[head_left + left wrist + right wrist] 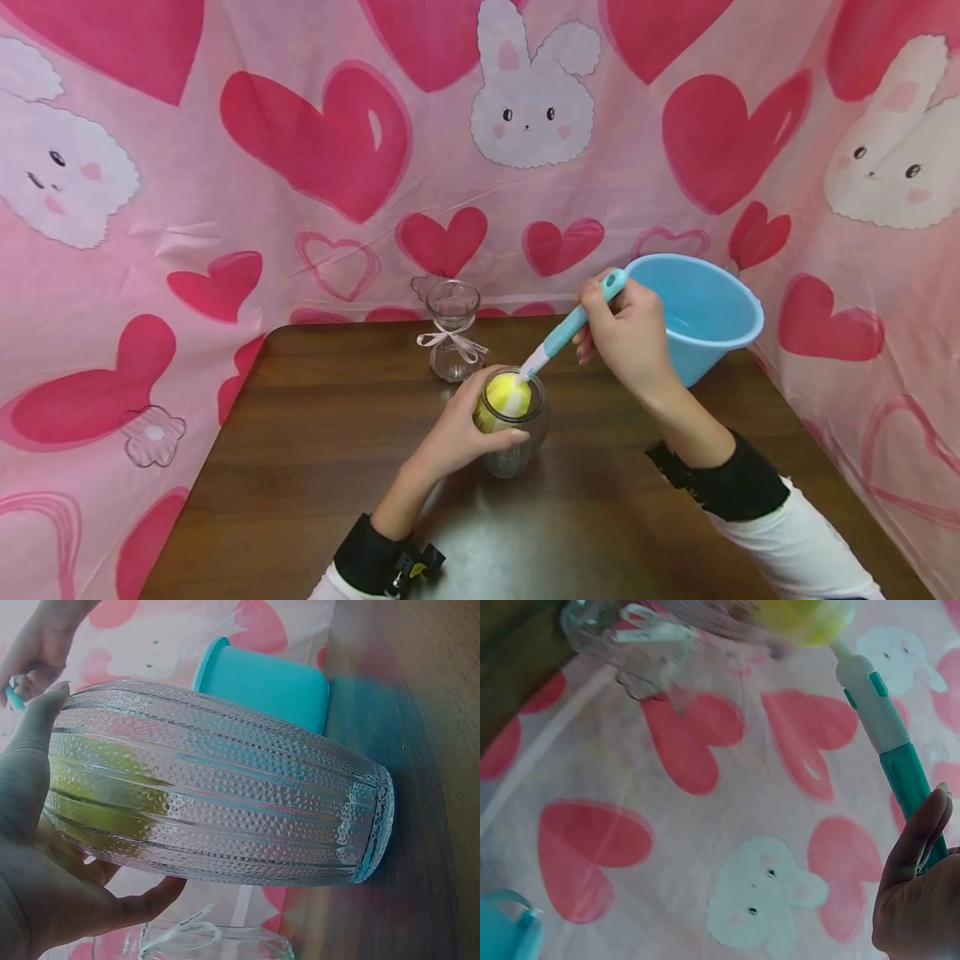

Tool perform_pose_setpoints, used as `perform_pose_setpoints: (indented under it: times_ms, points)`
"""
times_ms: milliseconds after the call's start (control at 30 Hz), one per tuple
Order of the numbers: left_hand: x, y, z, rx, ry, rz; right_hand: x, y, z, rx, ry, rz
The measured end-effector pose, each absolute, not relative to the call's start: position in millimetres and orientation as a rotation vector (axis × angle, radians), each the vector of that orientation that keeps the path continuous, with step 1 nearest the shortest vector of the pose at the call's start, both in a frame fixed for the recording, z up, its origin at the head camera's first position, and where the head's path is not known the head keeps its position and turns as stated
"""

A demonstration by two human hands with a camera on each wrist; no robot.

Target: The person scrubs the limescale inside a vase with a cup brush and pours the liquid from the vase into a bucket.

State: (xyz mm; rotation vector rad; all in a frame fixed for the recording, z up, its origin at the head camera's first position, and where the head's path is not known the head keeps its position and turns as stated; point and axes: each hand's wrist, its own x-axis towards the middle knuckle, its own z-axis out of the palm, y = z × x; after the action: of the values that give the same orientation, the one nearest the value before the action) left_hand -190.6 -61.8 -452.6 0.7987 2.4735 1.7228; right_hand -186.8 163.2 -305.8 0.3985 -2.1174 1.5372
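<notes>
From the head view I see my left hand [468,433] wrapped round the glass jar [513,429] standing on the worktop [315,467], while my right hand [626,333] pinches the brush [573,325] by its teal handle, its yellow sponge head inside the jar's mouth. A bowl [701,312] stands just behind.

The left wrist view shows the jar's ribbed, dimpled wall: hard, breakable, probably slippery when wet, so I judge the belly the safest hold.

From the right wrist view, the stiff, light handle lies under curled fingers [919,840].
</notes>
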Motion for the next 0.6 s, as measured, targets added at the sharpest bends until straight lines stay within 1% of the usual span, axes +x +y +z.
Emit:
perform_pose_setpoints:
  times_ms: [133, 367, 600]
  points:
    - [-191.0, -62.1, -452.1, 0.795, 2.483, 1.711, -184.3, 162.3, -304.9, 0.385, -2.094, 1.552]
    - [-190.7, -63.1, -451.4, 0.775, 2.465, 1.698, -182.8, 155.6, -325.5, 0.37, -2.218, 1.523]
    - [-189.3, -61.9, -450.9, 0.792, 2.47, 1.726, -184.6, 159.3, -309.6, 0.416, -2.005, 1.584]
